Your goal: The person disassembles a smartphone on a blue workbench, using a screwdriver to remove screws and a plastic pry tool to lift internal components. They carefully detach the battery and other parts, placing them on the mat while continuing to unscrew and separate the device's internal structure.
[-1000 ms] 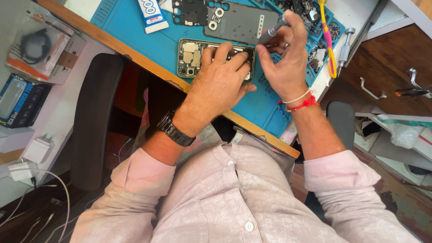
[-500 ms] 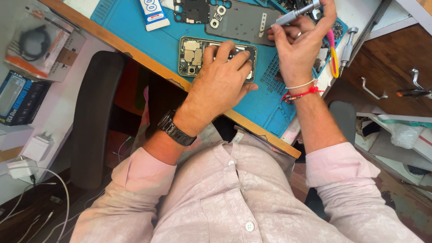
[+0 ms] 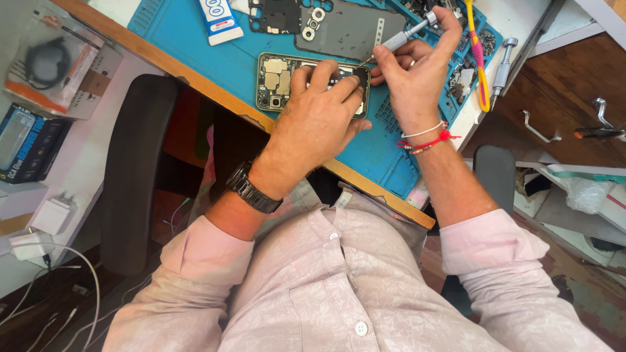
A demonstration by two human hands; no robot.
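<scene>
Bench view from above: wooden-edged desk (image 3: 195, 77) covered by a blue silicone repair mat (image 3: 189, 32), dark chair (image 3: 134, 176) tucked below it.

Far left, off the desk: bagged black cable in a clear packet (image 3: 52, 68), dark blue flat box (image 3: 23, 143), white plug-in charger with cord (image 3: 49, 215). None of it in play.

On the mat, top left: white and blue flat tube (image 3: 218, 19). Next to it a black plastic camera frame piece (image 3: 274, 14) and a grey metal back plate (image 3: 342, 29) with small ring parts lying on it.

Centre: opened smartphone with gold-coloured shields and exposed board (image 3: 280, 81), lying flat on the mat near the desk edge. Left hand (image 3: 313, 127), black metal watch on the wrist, lies on its right half, fingers spread flat and pressing it down; not closed around anything.

Right hand (image 3: 414, 81), red and white thread bands at the wrist, is pinched shut around a slim silver precision screwdriver (image 3: 398, 39). Tip comes down at the phone's top right corner, just beside the left fingertips. Cannot tell if the bit is seated in a screw; too small.

Right of that: parts tray section of the mat with loose small hardware, yellow and pink tweezers (image 3: 479, 62), second silver driver (image 3: 502, 62) at the mat edge, wooden drawers with metal handles (image 3: 561, 111) beyond.

Step, by my read: working a screw on the internal board. Next move needs the driver held vertical, light downward pressure, phone kept pinned so it doesn't skate on the mat.
</scene>
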